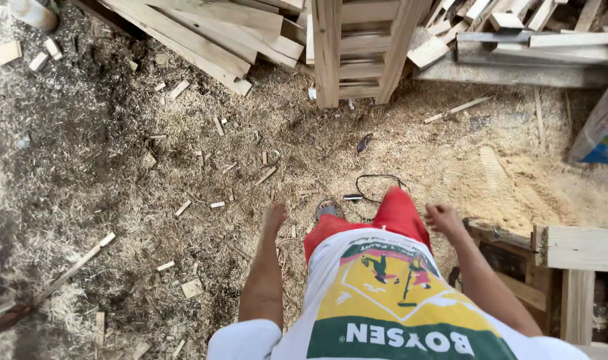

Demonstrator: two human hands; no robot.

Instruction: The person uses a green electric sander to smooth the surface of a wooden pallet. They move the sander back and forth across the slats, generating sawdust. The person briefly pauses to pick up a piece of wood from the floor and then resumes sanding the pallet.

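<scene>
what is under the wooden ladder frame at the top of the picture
The wooden frame stands on sawdust strewn with small wood scraps. Behind it lie stacked planks. The floor under the sawdust is covered, so it cannot be seen.

Red shorts (pixel 398 215), a white shirt (pixel 384 300) printed yellow and green, pale wooden planks (pixel 204 33), tan sawdust floor (pixel 184 160).

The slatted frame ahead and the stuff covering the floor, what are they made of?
The slatted frame looks like pale, unfinished sawn wood, with bare grain and no paint. The floor covering seems to be sawdust and shavings, loose and tan, with small offcuts scattered in it.
</scene>
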